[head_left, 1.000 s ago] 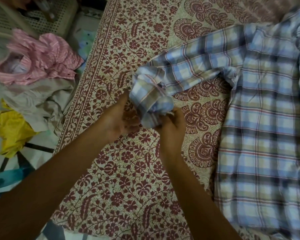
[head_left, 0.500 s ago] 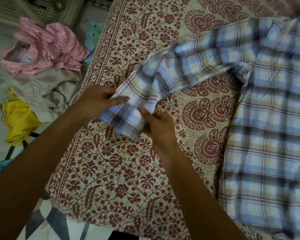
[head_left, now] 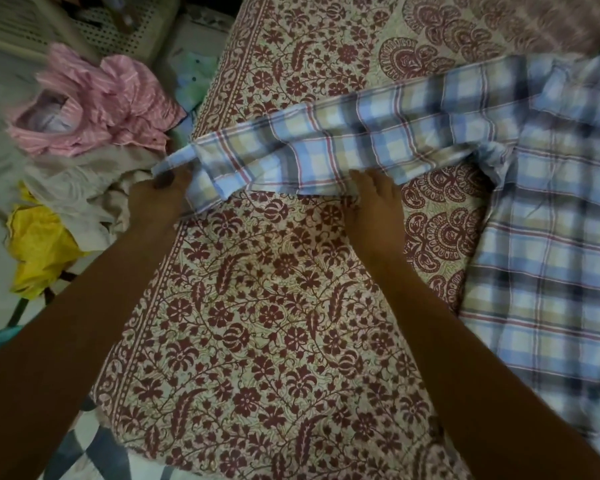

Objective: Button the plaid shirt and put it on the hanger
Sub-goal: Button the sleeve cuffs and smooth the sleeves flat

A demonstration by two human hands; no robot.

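Observation:
The blue, cream and red plaid shirt (head_left: pixel 548 244) lies spread on the bed at the right, its body flat. One sleeve (head_left: pixel 343 147) stretches out leftward across the bedspread. My left hand (head_left: pixel 156 199) pinches the cuff end of that sleeve at the bed's left edge. My right hand (head_left: pixel 374 199) lies with straight fingers on the sleeve's lower edge near its middle. No hanger is in view.
A red floral bedspread (head_left: pixel 257 323) covers the bed. On the floor to the left lie a crumpled pink striped garment (head_left: pixel 97 102), a beige cloth (head_left: pixel 80 188) and a yellow cloth (head_left: pixel 39 247). A white perforated basket (head_left: pixel 118 32) stands at the top left.
The sleeve was bunched up between both hands; it is now pulled out straight to the left. My left hand moved left with the cuff, and my right hand slid right along the sleeve.

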